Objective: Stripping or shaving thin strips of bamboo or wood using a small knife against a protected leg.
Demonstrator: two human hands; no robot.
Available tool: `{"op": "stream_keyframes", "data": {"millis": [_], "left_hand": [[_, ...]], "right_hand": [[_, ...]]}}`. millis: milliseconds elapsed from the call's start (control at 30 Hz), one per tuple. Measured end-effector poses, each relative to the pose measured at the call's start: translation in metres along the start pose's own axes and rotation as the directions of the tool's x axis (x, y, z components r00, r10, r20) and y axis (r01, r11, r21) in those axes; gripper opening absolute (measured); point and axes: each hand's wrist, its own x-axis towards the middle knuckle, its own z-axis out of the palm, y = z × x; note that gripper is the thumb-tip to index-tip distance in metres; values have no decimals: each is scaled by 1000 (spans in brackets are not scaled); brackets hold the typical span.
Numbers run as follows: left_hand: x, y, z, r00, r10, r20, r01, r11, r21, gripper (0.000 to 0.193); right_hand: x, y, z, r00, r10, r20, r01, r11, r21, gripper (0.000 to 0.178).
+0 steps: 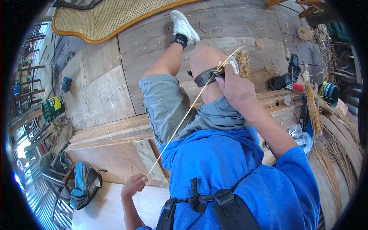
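Note:
A long, thin, pale cane strip (pixel 177 129) runs taut and slanting across my lap. My left hand (pixel 134 185), low on the left beside my waist, pinches its lower end between closed fingers. At the other end my right hand (pixel 238 90) rests on my right knee, its fingers closed on the strip against a dark pad (pixel 205 77) wrapped around that knee. Beyond the pad the strip sticks out, with curled pale shavings (pixel 219 68) bunched where it passes. Something white shows beside the right fingers; the hand hides most of it.
A woven cane panel with a wooden frame (pixel 99 19) lies ahead on the plank floor. Fibre heaps (pixel 242 65) and scraps lie near my right knee. To the right are cane bundles (pixel 313 109) and a green can (pixel 329 94); leftward, another green can (pixel 52 109) and a backpack (pixel 85 186).

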Motion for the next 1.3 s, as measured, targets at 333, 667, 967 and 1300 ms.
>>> {"op": "stream_keyframes", "data": {"millis": [333,667,967,1300], "left_hand": [[121,294,191,578,816,-6,-541,388,746,32],[112,256,177,630,770,107,-669,467,578,33],[15,68,47,952,273,-137,-245,950,195,36],[74,225,120,705,687,-174,-385,577,721,30]], "right_hand": [[-12,5,-9,998,66,-1,-65,996,63,38],[-12,15,-4,992,76,-103,-74,997,19,37],[-9,8,-4,994,29,-109,-30,999,-13,46],[-20,5,-22,994,112,22,-112,993,37,39]]}}
